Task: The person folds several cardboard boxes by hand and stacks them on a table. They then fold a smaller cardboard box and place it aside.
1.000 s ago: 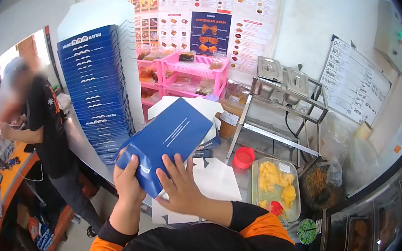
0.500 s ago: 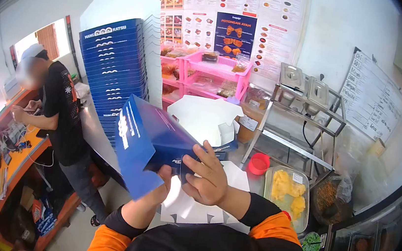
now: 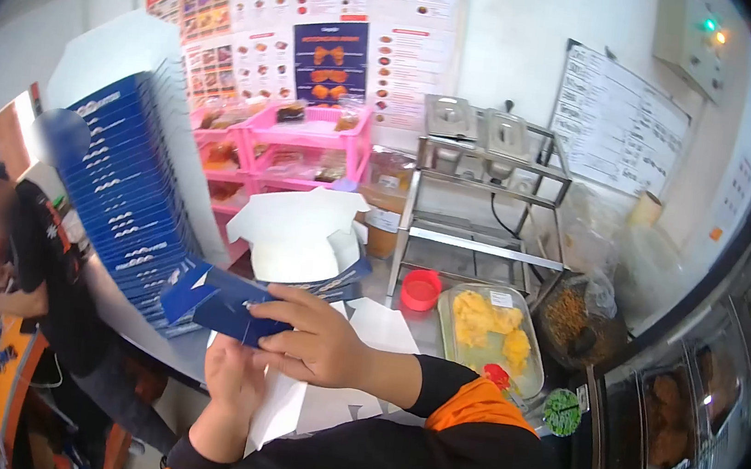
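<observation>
A blue cardboard food box (image 3: 224,303), partly folded, is held up in front of me with its outer side showing. My right hand (image 3: 312,343) grips its right end, fingers bent over the top and near side. Below the box, my left hand (image 3: 234,380) holds its lower edge; some of the fingers are hidden. White flat cardboard (image 3: 323,409) lies on the counter beneath my wrists. Behind the held box stands an open box (image 3: 292,239) with a white inside and blue outer walls. A tall stack of nested blue boxes (image 3: 120,196) leans at the left.
Pink baskets (image 3: 308,139) with packets stand at the back beside a metal rack (image 3: 486,238). To the right are a red cup (image 3: 421,290), a tray of yellow food (image 3: 494,336) and a glass case (image 3: 667,444). Another person (image 3: 56,272) stands at far left.
My view has swung right, so the scene sits further left. The held box has turned and looks more compact, its long flap no longer hanging down. Both hands still hold it.
</observation>
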